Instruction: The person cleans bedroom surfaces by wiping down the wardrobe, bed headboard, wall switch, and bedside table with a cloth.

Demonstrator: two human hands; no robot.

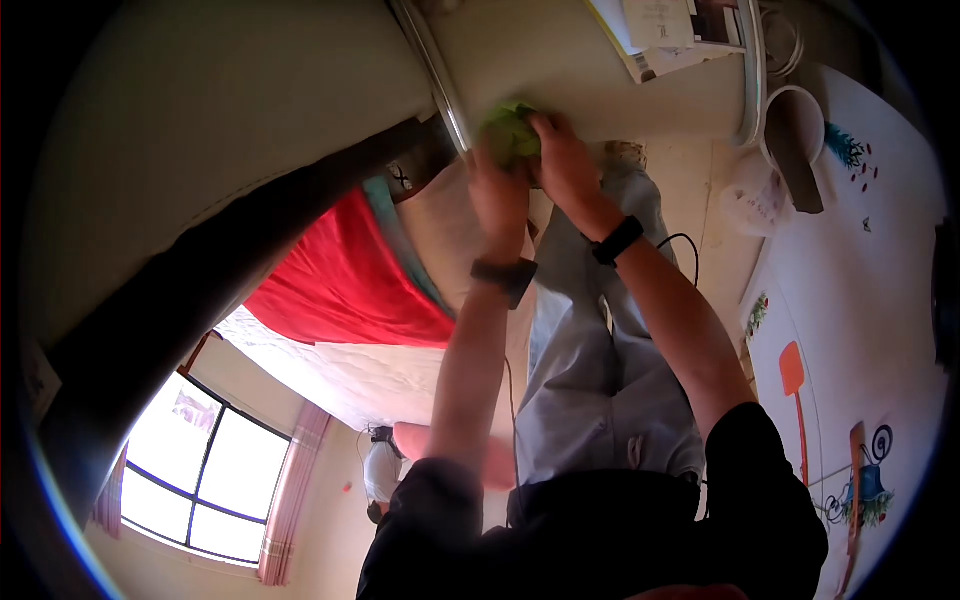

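Observation:
A crumpled green cloth-like thing [512,132] is between my two hands, above my knees and close to a pale surface. My left hand [498,195] closes on its near left side, fingers partly hidden. My right hand [567,165] grips its right side, thumb and fingers bent around the edge. Both hands are slightly blurred, and I cannot make out the exact kind of the green thing. A dark band [618,241] circles my right wrist, and another is on my left.
Papers [665,35] lie at the upper right. A white bin [793,125] stands below them beside a plastic bag [752,195]. Red fabric [350,280] covers part of a bed at left. A metal rail [440,75] runs near my hands. Another person [382,470] is in the background.

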